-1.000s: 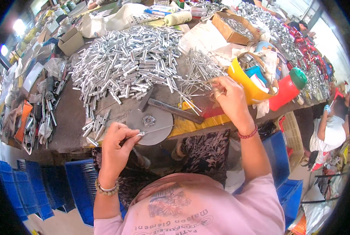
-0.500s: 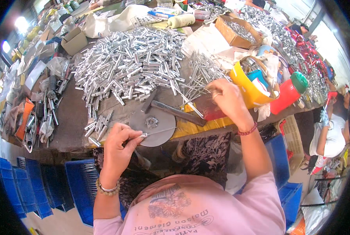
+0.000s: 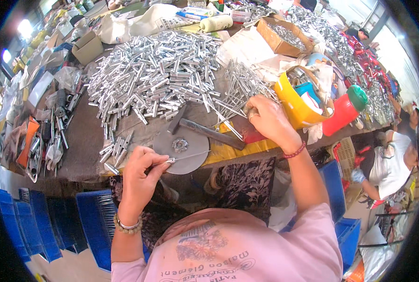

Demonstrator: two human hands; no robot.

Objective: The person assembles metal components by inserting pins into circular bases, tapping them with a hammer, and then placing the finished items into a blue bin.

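My left hand pinches a short silver metal tube between thumb and fingertips. From the tube a thin metal rod reaches out over a round grey disc. My right hand is at the near edge of a heap of thin metal rods, its fingers curled together; what they hold, if anything, is hidden. Across the disc's far edge lies a hammer with a dark handle. Behind it spreads a large heap of silver tubes, and a few more tubes lie left of the disc.
A yellow container and a red bottle with a green cap stand right of my right hand. Farther back is a cardboard box of metal parts. Blue bins sit below the table's edge. A co-worker is at the right.
My right hand has dropped slightly toward the rods, its fingers closing in. My left hand keeps its pinch on the tube. The co-worker at the right has shifted and lowered an arm.
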